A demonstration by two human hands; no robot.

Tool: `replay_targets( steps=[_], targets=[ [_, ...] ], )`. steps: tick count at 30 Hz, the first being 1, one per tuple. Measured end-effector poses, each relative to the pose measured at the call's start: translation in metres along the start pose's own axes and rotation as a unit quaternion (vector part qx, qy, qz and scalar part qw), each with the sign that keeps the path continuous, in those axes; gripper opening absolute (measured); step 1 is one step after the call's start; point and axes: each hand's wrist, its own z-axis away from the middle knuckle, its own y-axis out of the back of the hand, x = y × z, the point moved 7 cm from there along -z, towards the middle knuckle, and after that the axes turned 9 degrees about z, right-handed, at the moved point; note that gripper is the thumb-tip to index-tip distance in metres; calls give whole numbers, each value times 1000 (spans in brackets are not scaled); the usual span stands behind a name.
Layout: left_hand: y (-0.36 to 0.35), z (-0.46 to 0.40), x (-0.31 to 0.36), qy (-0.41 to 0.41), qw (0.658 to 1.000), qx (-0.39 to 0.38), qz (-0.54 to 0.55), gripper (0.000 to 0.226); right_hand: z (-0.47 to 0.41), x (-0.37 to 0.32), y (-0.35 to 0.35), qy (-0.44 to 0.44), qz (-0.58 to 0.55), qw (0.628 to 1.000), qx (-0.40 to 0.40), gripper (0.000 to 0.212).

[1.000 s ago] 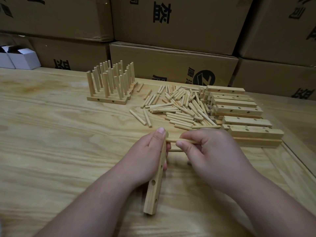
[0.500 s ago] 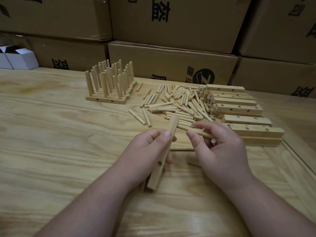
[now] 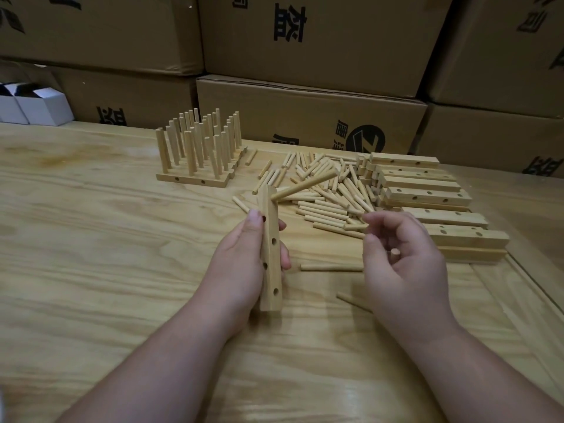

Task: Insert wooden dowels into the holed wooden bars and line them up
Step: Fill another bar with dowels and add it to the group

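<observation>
Two dowels (image 3: 331, 267) lie on the table (image 3: 91, 270) partly hidden behind the right hand (image 3: 403, 264), whose loosely curled fingers show a dowel end inside; its grip is unclear. Just left, the left hand (image 3: 244, 264) grips a holed bar (image 3: 270, 248) upright, one dowel (image 3: 305, 186) jutting from its top. Farther off lie loose dowels (image 3: 323, 190), stacked bars (image 3: 427, 196) right, finished rows (image 3: 198, 148) left, cartons (image 3: 305, 111) behind.

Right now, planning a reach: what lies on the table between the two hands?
Head view: one loose dowel lies flat on the table between left hand and right hand.
</observation>
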Motion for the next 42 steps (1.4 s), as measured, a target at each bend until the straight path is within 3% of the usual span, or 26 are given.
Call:
replay_targets(
  steps=[5,9,11,16,21,25,31,35,38,42],
  targets=[
    [-1,0,0,1,1000,1,14,51,2,16,-11,-74,-54,994,-64,46],
    [-1,0,-1,1,1000,0,15,51,3,34,-17,-165,18,977,-134,33],
    [-1,-1,-2,4,1000,0,8,51,3,34,-20,-155,68,972,-161,28],
    [-1,-1,-2,3,1000,-3,7,51,0,11,-4,-49,70,994,-73,31],
    [-1,-1,-1,1,1000,-4,1,51,4,15,-20,-53,183,965,-178,25],
    [-1,-2,-2,1,1000,-9,10,51,5,-2,-8,-6,54,993,-103,14],
    [-2,-1,-2,-11,1000,-19,-20,50,12,-17,-13,-52,-93,988,-112,17],
    [-4,-1,-1,-23,999,-29,-14,47,13,-23,-14,-56,-131,983,-119,10],
    [-4,-1,-2,-22,999,-29,-17,47,16,-23,-19,-63,-134,980,-136,22],
    [-6,0,-3,-22,999,-37,-11,47,17,-24,-22,-56,-118,979,-154,23]
  ],
)
